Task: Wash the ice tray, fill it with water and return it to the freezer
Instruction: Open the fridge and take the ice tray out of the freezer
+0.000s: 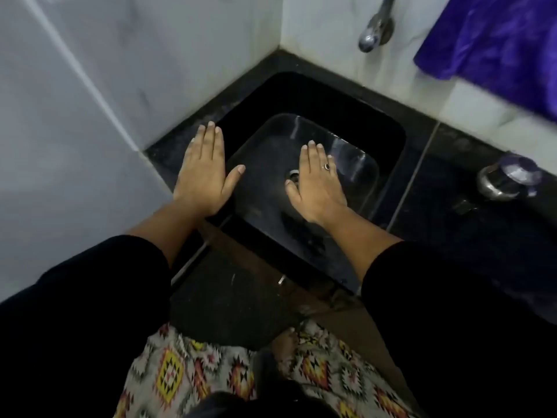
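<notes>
A dark steel sink (355, 164) is set into a black counter in a white-tiled corner. My left hand (205, 170) is stretched flat, palm down, over the sink's left rim and holds nothing. My right hand (316, 182), with a ring on one finger, hovers flat over the basin near the drain (294, 174) and is empty too. A metal tap (375, 28) juts from the wall above the sink's far side. No ice tray shows anywhere in the view.
A blue cloth (494, 46) hangs at the top right. A small steel pot (503, 179) stands on the black counter (452, 224) right of the sink. A white wall (60, 146) closes the left side. A patterned garment (211, 372) and the floor are below.
</notes>
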The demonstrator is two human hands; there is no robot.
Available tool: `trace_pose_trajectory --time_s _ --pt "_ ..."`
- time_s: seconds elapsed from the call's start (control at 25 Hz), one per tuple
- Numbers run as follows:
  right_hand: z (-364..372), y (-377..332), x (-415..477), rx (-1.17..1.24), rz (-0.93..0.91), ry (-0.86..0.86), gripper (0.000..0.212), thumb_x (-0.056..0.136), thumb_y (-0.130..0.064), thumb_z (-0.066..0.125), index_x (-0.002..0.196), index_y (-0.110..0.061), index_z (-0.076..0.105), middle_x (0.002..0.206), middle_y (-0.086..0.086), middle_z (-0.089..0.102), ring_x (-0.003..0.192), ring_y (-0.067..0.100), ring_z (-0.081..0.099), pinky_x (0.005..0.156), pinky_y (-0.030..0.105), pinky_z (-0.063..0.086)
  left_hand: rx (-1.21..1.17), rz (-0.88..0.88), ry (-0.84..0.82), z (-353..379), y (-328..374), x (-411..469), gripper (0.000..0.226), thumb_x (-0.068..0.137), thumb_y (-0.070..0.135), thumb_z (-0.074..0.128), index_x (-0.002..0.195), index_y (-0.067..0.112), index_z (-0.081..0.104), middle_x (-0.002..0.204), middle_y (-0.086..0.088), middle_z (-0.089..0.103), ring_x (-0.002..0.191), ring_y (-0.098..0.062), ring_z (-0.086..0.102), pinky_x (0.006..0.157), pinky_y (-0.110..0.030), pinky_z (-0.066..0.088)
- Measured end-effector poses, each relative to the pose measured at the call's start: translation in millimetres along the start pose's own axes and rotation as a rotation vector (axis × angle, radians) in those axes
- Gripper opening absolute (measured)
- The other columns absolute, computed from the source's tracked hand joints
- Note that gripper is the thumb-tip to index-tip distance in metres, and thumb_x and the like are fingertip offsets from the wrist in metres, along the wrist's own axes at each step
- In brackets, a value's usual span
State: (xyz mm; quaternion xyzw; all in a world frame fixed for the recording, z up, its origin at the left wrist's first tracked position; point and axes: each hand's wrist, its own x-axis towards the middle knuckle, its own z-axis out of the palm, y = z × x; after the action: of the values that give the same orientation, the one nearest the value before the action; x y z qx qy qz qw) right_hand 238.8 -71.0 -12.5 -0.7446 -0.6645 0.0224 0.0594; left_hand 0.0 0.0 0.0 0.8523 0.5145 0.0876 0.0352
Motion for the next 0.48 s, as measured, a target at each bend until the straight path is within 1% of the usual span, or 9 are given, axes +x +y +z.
trace_pose_trajectory --time_s 0.08,0.24,0.48 --pt "5 -31 -21 -0.011 -0.059 -0.047 0.083 0.105 -0.048 0.037 0.163 0.002 0.007 0.173 0.021 0.006 0.161 0.033 0.002 0.130 0.050 0.008 -0.002 -0.101 0.004 -2 -14 -43 0.087 0.107 0.059 0.024 0.163 -0.006 0.011 0.171 -0.026 0.012 0.160 -0.039 0.008 0.130 -0.051 0.013" --pt "13 -91 -70 -0.021 -0.185 -0.110 0.082 0.106 -0.048 0.036 0.164 0.001 0.006 0.173 0.019 0.004 0.161 0.032 0.001 0.130 0.048 0.005 -0.052 -0.209 -0.033 2 -41 -148 0.087 0.107 0.059 0.025 0.163 -0.005 0.009 0.172 -0.025 0.009 0.160 -0.039 0.007 0.130 -0.052 0.013" --pt "20 -173 -135 -0.049 -0.394 -0.170 0.080 0.106 -0.047 0.037 0.164 0.001 0.010 0.172 0.020 0.010 0.161 0.033 0.005 0.131 0.049 0.008 -0.019 -0.469 -0.079 -2 -69 -297 0.086 0.107 0.061 0.020 0.164 -0.003 0.010 0.172 -0.023 0.011 0.160 -0.036 0.009 0.129 -0.049 0.014"
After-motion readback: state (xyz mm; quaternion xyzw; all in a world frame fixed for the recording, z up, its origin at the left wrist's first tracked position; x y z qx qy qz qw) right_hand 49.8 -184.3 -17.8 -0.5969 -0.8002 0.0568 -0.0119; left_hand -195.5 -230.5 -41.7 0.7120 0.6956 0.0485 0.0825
